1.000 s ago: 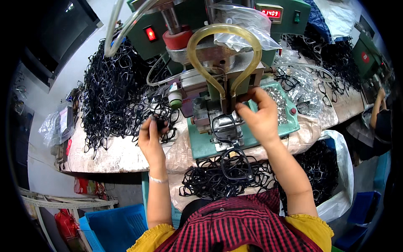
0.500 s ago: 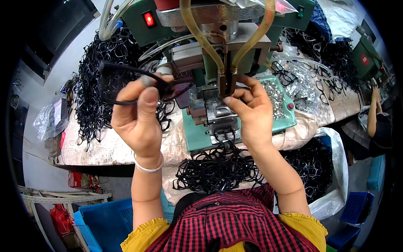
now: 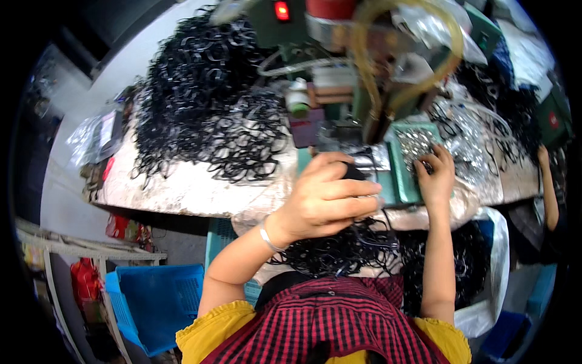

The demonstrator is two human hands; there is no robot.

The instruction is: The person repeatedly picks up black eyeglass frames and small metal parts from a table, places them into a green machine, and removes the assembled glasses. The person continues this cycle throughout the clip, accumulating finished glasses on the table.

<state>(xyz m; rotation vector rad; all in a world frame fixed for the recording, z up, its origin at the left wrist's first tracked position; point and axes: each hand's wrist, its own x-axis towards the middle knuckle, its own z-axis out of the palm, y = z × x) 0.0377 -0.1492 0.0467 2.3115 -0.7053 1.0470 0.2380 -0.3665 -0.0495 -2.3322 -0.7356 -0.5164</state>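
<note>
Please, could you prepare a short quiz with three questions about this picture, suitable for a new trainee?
1. True or false: the right hand is at the green tray that holds small shiny pieces.

2. Choose one: the glowing switch is
A) green
B) blue
C) red

3. Complete: the biggest heap of dark frames lies to the ... of the machine, as the person sees it.

Key: 1. True. 2. C. 3. Left.
</note>
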